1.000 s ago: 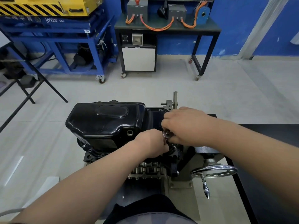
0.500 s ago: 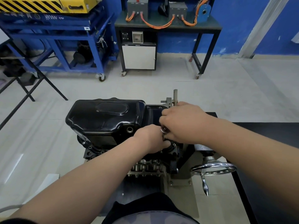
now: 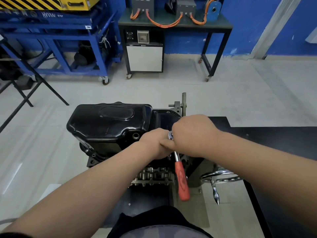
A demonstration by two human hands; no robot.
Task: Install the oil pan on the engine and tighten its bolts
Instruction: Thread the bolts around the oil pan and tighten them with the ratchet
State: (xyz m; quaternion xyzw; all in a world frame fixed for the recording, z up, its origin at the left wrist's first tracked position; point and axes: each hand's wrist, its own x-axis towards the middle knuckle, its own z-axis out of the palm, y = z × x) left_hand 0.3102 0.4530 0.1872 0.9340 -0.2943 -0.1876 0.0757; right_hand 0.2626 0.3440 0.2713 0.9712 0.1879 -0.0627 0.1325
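A mechanical workshop is indicated by an engine (image 3: 154,176) mounted on a stand with a chrome handwheel (image 3: 221,176), a red-handled ratchet (image 3: 182,181), a blue steel trolley (image 3: 96,40) on castors, and a black bench (image 3: 175,26) loaded with electrical boxes joined by orange cables (image 3: 163,24) against a blue wall (image 3: 248,23).

A: Camera position?
B: Head-mounted, single wide-angle view, facing forward and down.
A: Proximity?
B: Close: left hand (image 3: 153,146), right hand (image 3: 193,134) and ratchet (image 3: 182,177) fill the frame centre, oil pan (image 3: 109,122) just left of them; the blue wall (image 3: 248,31) lies far off along the upper edge.
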